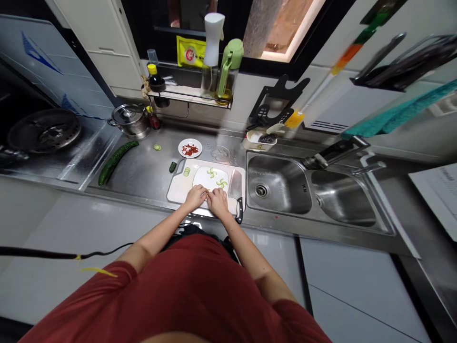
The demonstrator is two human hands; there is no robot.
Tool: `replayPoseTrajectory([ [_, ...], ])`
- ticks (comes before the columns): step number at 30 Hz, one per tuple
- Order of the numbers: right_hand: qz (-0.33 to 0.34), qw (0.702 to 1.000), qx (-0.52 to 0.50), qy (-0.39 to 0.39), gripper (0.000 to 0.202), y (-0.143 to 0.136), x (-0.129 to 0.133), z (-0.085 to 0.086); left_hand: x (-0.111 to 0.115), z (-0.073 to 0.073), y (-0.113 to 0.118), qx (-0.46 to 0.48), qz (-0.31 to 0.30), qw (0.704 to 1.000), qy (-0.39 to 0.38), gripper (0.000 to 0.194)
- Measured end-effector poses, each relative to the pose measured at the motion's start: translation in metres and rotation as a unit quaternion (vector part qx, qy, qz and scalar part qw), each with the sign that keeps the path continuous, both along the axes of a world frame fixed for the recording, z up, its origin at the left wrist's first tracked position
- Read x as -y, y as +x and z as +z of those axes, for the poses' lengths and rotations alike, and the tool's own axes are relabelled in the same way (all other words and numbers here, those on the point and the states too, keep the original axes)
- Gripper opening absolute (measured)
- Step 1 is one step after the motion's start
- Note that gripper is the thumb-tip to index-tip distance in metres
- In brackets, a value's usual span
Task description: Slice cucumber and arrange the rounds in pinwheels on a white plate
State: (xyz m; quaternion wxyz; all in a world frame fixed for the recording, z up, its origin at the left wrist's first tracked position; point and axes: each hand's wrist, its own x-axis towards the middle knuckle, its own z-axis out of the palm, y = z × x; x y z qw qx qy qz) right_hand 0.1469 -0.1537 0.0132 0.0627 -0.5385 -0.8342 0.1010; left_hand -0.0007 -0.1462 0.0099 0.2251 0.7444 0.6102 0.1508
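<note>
My left hand (196,197) and my right hand (218,202) meet over the front edge of a white square plate (203,177). Fingers of both are drawn together around something too small to make out. On the plate lie two pinwheel shapes of pale green cucumber slices, one at the back (212,172) and one at the right (222,183). Underneath is a pale cutting board (175,193). A few cucumber slices (186,171) rest on its left part. To the right of the plate lies a cleaver with a black handle (239,209).
A whole cucumber (116,161), a cucumber end (173,166) and a small dish (190,142) of red pieces are on the steel counter. Behind stands a lidded pot (130,121). At right is a double sink (278,183); bottles stand on the wall shelf (189,94).
</note>
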Motion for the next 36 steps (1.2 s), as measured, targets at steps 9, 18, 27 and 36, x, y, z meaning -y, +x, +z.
replayPoseTrajectory([
  [9,0.016,1.000,0.017,0.004,0.033,-0.004,-0.002,0.005,0.000,-0.006,-0.002,-0.004,-0.017,0.999,0.027,0.023],
  [18,-0.008,1.000,0.013,-0.016,0.027,-0.003,-0.006,0.004,-0.015,-0.006,-0.021,0.075,0.109,0.990,0.048,0.026],
  [27,-0.028,0.999,-0.010,-0.036,0.026,-0.003,-0.010,0.002,-0.050,-0.009,-0.064,-0.048,0.300,0.952,0.028,0.034],
  [36,-0.048,0.998,-0.031,-0.031,0.024,-0.003,-0.008,0.000,-0.058,-0.020,-0.068,-0.063,0.303,0.950,0.031,0.033],
])
